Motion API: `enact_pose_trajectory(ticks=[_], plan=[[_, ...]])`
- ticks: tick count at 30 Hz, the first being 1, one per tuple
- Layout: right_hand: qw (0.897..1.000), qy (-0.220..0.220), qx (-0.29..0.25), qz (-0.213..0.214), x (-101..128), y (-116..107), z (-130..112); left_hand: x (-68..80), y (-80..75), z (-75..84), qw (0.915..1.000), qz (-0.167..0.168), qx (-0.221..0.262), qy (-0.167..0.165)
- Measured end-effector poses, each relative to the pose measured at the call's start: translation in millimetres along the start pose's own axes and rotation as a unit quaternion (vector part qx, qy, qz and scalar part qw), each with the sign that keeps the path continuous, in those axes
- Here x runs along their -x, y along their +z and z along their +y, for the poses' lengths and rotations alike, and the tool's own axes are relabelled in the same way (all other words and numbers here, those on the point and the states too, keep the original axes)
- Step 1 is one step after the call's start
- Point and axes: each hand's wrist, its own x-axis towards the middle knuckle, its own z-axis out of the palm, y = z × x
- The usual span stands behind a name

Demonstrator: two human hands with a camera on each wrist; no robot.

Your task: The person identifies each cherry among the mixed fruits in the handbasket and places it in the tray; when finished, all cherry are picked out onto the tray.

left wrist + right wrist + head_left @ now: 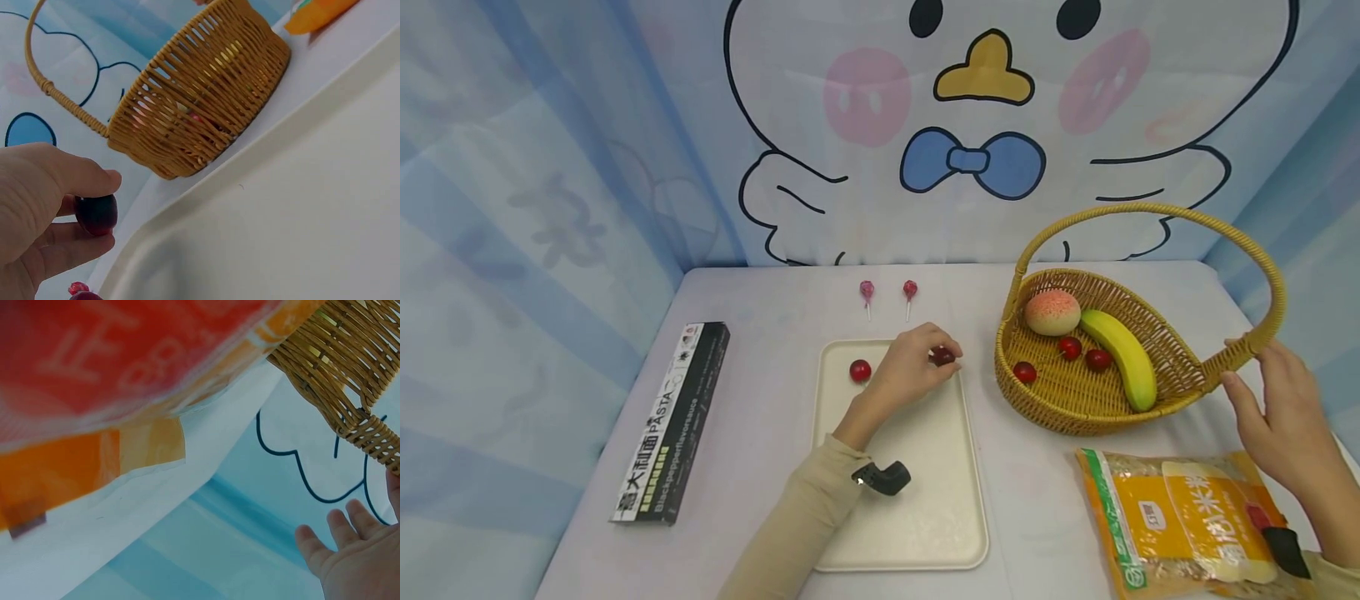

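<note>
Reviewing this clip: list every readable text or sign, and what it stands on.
"大利面 PASTA": pasta box, white strip
"Blackpepperflavorsauce": pasta box, black strip
Rest of the pasta box's print: too small to read
Orange bag: white characters not reliably readable, small print too small; red part blurred in right wrist view

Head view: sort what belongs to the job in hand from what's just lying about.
Likely part of the job:
dark red fruit in the left grip
tray, with another red fruit
wicker basket, held by the right grip

Apparently just lying about:
two lollipops
pasta box
orange bag
</note>
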Motion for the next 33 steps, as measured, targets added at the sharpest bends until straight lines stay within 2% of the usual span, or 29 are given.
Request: enact_pose_trajectory(ticks=[10, 15, 20, 26, 33], plan=[[1.0, 0.021, 0.003, -0.009, 1.1, 0.6, -1.1, -4.2, 8.4, 1.1, 0.9947, -0.041, -0.091, -0.025], [1.0, 0.013, 0.0, -0.003, 0.3, 1.4, -0.5, -3.6, 9.6, 1.2, 0.9898, -0.044, -0.132, -0.029], [1.0, 0.007, -0.003, 0.0, 0.1, 1.7, 0.9, -3.1, 11.3, 1.1, 0.9835, -0.065, -0.164, -0.039], [1.0, 0.016, 0.002, -0.007, -0.2, 2.1, 0.8, -3.4, 10.4, 2.1, 0.981, -0.079, -0.174, -0.032], [1.0, 0.01, -0.004, -0.005, 0.8, 1.7, 1.8, -1.6, 7.8, 6.5, 0.9828, -0.077, -0.164, -0.037]])
